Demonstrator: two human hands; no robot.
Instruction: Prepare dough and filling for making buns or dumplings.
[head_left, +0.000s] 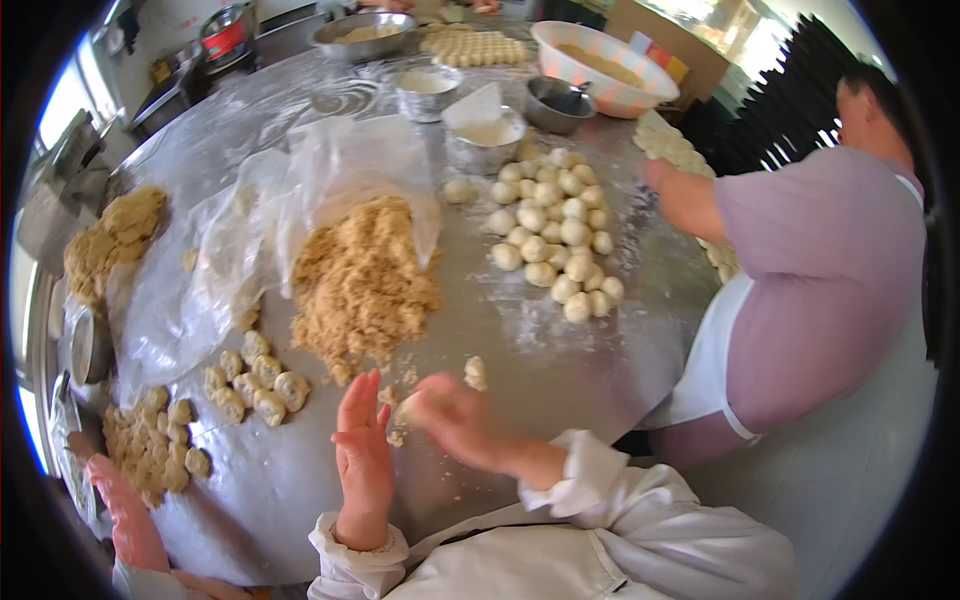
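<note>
My left hand (365, 457) is raised over the metal table with its palm up and holds nothing. To its right my right hand (472, 427) is blurred, its fingers curled around a pale dough lump (407, 411). Just beyond both hands lies a large heap of crumbly tan filling (364, 281), with loose crumbs (396, 435) between the hands. A small pale dough piece (475, 373) rests on the table past my right hand. Left of the heap sit several spiral-marked dough pieces (259, 382). Farther right is a cluster of round white dough balls (551, 225).
Clear plastic sheeting (217, 255) partly covers the filling. Metal bowls (487, 139) and a large plastic basin (604, 71) stand at the back. A co-worker in an apron (817, 277) leans in at right. Another person's pink sleeve (127, 510) reaches in near flattened dough pieces (154, 446) at left.
</note>
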